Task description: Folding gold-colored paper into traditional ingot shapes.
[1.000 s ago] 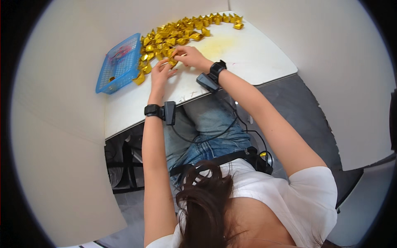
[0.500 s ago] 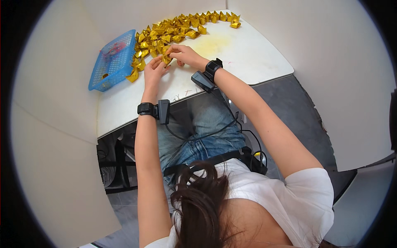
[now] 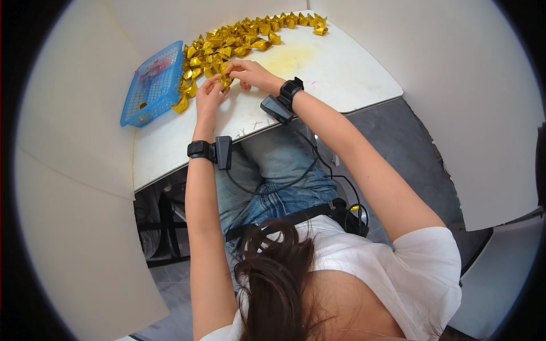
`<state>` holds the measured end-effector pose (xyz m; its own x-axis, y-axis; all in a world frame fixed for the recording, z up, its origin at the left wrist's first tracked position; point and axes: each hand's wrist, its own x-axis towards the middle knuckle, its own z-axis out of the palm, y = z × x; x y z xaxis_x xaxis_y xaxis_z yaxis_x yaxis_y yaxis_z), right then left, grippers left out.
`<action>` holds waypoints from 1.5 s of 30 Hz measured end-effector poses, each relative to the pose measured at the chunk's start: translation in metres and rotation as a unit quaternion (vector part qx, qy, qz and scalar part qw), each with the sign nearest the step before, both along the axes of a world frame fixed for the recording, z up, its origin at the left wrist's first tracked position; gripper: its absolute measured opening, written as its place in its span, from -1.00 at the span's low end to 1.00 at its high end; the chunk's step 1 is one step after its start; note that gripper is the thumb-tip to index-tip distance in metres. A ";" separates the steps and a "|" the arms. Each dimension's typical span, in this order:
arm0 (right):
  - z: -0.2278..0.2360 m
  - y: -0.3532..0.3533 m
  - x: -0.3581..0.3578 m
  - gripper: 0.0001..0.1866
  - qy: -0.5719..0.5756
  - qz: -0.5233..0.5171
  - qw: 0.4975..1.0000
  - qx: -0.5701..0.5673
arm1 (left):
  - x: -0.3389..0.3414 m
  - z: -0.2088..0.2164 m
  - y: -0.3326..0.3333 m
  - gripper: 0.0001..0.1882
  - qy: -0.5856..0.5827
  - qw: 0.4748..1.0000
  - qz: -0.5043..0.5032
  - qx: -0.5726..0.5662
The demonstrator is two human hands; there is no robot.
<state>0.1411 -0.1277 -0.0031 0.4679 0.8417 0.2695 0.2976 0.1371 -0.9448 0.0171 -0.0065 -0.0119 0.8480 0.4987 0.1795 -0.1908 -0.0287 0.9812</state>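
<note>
Between my two hands is a gold foil paper ingot (image 3: 225,81), held just above the white table. My left hand (image 3: 209,95) pinches its near left side. The fingers of my right hand (image 3: 248,73) close on it from the right and top. Right behind my fingers spreads a pile of folded gold paper ingots (image 3: 219,45), shiny and boat-shaped, some touching each other. My fingers partly cover the held ingot, so its exact folds cannot be made out.
A blue plastic mesh basket (image 3: 136,116) stands at the table's left edge, with something pinkish-red and a small gold piece inside. Pale walls enclose the white table (image 3: 341,85) at left and back. Black cables (image 3: 296,183) run from both wrist devices over my lap.
The whole view has shifted slightly. Both hands stay on the gold ingot, with only small finger movement; the pile and basket keep their places.
</note>
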 end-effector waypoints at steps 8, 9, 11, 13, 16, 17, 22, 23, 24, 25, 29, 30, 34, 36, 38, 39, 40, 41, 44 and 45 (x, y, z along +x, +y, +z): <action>0.000 0.000 -0.001 -0.79 -0.005 -0.012 1.000 -0.006 | 0.000 -0.003 0.001 -0.66 -0.011 1.000 0.002 -0.014; 0.000 0.000 -0.001 -0.79 -0.011 -0.013 1.000 -0.005 | 0.000 -0.002 0.001 -0.66 -0.011 1.000 0.002 -0.012; 0.000 0.000 0.000 -0.79 -0.016 -0.015 1.000 0.000 | 0.000 0.000 0.001 -0.65 -0.004 1.000 0.007 -0.003; 0.000 0.003 -0.002 -0.79 -0.020 -0.015 1.000 0.003 | 0.002 -0.005 0.005 -0.63 -0.013 1.000 0.013 -0.004; -0.001 0.003 -0.001 -0.78 -0.028 -0.017 0.999 -0.003 | 0.001 -0.005 0.005 -0.61 -0.016 1.000 0.021 -0.003; -0.002 0.002 -0.001 -0.78 -0.025 -0.021 0.999 -0.003 | 0.001 -0.004 0.003 -0.61 -0.011 1.000 0.022 -0.001; -0.004 0.003 0.000 -0.80 -0.025 -0.022 0.999 0.002 | 0.000 -0.003 0.001 -0.63 -0.012 1.000 0.020 0.004; -0.004 0.003 0.000 -0.80 -0.020 -0.021 1.000 0.003 | 0.000 -0.003 0.001 -0.65 -0.004 1.000 0.013 0.007; -0.004 0.003 0.000 -0.79 -0.015 -0.020 1.000 0.003 | 0.000 -0.003 0.001 -0.65 -0.003 1.000 0.013 0.008; -0.004 0.003 0.000 -0.79 -0.014 -0.021 1.000 0.004 | 0.000 -0.003 0.001 -0.65 -0.001 1.000 0.009 0.007; -0.003 0.004 -0.001 -0.78 -0.021 -0.017 1.000 0.004 | 0.002 -0.008 0.007 -0.65 -0.015 1.000 0.010 0.011; -0.003 0.004 -0.001 -0.77 -0.025 -0.017 1.000 0.002 | 0.002 -0.007 0.007 -0.65 -0.015 1.000 0.011 0.012; -0.002 0.002 0.001 -0.77 -0.011 -0.009 1.000 -0.005 | 0.001 -0.004 0.001 -0.66 -0.027 0.999 0.015 -0.011; -0.002 0.002 0.001 -0.77 -0.004 -0.009 1.000 -0.007 | 0.000 -0.002 -0.001 -0.66 -0.029 0.999 0.017 -0.013; -0.002 0.002 0.000 -0.77 -0.001 -0.009 1.000 -0.007 | -0.001 0.000 -0.004 -0.67 0.001 1.000 0.021 -0.016; -0.002 0.002 -0.001 -0.77 0.004 -0.011 1.000 -0.007 | -0.002 0.000 -0.003 -0.68 -0.005 1.000 0.014 -0.014; -0.001 0.002 -0.002 -0.77 0.003 -0.008 1.000 -0.007 | -0.002 -0.001 -0.002 -0.68 -0.006 1.000 0.017 -0.014; -0.001 0.003 -0.002 -0.77 -0.004 -0.008 1.000 -0.012 | -0.003 -0.001 -0.001 -0.68 -0.003 1.000 0.016 -0.006; 0.000 0.002 0.001 -0.77 -0.013 -0.011 1.000 -0.018 | 0.000 -0.002 0.001 -0.69 -0.003 1.000 0.005 0.000; 0.000 0.001 0.001 -0.76 -0.014 -0.013 1.000 -0.020 | 0.001 -0.003 0.001 -0.69 -0.001 1.000 0.000 -0.001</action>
<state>0.1424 -0.1263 -0.0035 0.4824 0.8401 0.2482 0.3261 0.0907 -0.9410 0.0179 -0.0056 -0.0146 0.8473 0.4993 0.1811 -0.1937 -0.0270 0.9807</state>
